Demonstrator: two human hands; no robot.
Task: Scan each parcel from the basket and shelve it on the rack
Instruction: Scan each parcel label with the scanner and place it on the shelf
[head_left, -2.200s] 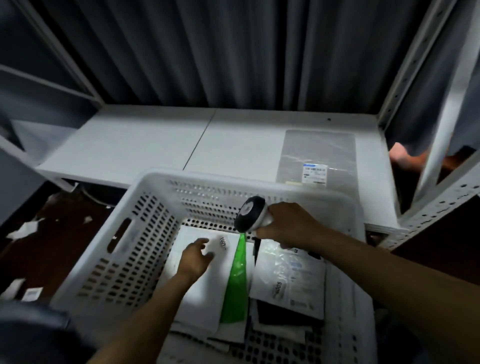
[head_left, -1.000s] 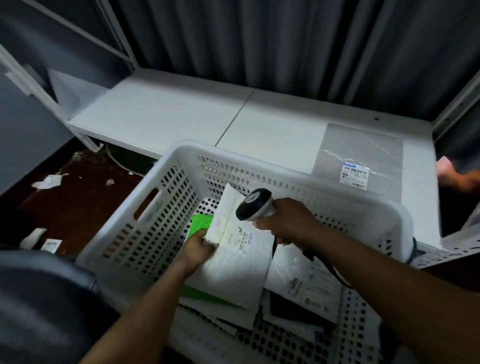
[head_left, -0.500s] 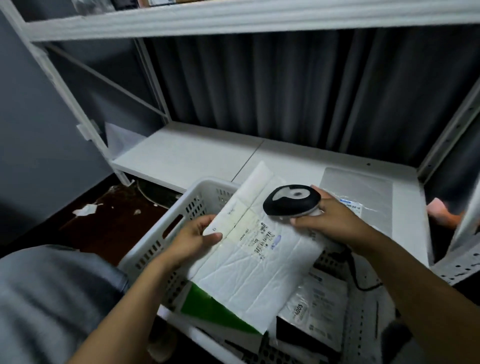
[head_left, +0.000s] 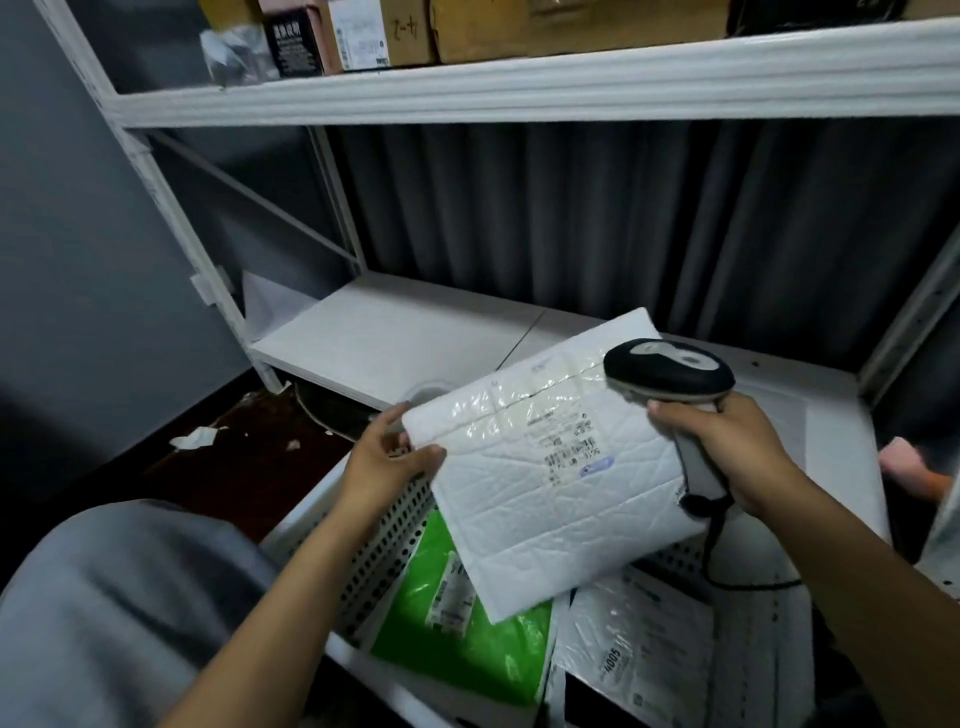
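— Where's the white padded parcel (head_left: 545, 499)?
— Above the basket (head_left: 395, 535). The left hand (head_left: 387, 462) has its grip pinched on the left edge. The label (head_left: 569, 447) faces up, print too small to read.
— Right grip?
— The right hand (head_left: 727, 447) is wrapped round the scanner (head_left: 670, 371) handle. A bag (head_left: 639, 644) in the basket's near right corner reads "4005".

you have a single wide-angle view from your head: it faces forward and down, close over the basket (head_left: 384, 545) at the near edge, with the rack (head_left: 519, 88) rising far and left.
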